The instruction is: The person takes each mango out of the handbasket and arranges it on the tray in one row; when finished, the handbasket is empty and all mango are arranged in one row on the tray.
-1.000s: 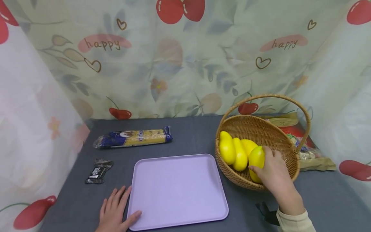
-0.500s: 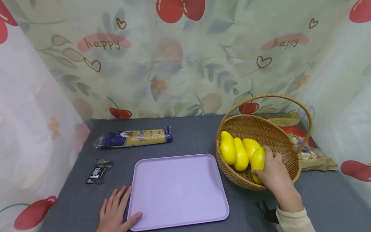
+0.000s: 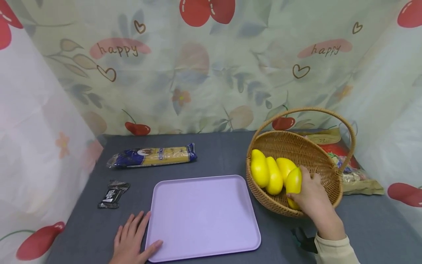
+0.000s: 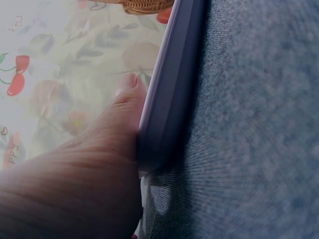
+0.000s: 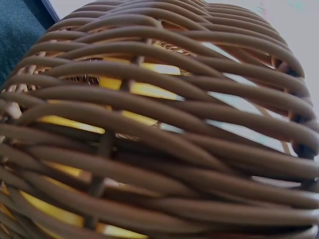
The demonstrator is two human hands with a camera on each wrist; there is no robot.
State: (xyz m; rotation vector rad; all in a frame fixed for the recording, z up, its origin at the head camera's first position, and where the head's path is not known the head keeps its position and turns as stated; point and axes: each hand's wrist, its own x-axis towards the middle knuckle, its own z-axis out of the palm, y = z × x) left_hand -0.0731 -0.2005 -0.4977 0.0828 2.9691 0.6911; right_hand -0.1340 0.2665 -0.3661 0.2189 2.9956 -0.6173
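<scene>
In the head view, my right hand reaches into a wicker basket and grips a yellow mango, thumb on its near side. Several other yellow mangoes lie beside it along the basket's left. The right wrist view is filled by the basket's woven wall, with yellow showing through the gaps. My left hand rests at the left edge of a light purple tray, fingers straight and spread on the cloth. Its thumb lies over the tray's rim in the left wrist view.
A long blue-and-yellow pasta packet lies at the back left, with a small black wrapped packet in front of it. Behind the basket is a red-and-brown bag. The basket's tall handle arches up. Printed curtains enclose the table.
The gripped mango has shifted very slightly right along with my right hand, showing a little more of the mango behind it. My left hand stays at the tray's edge.
</scene>
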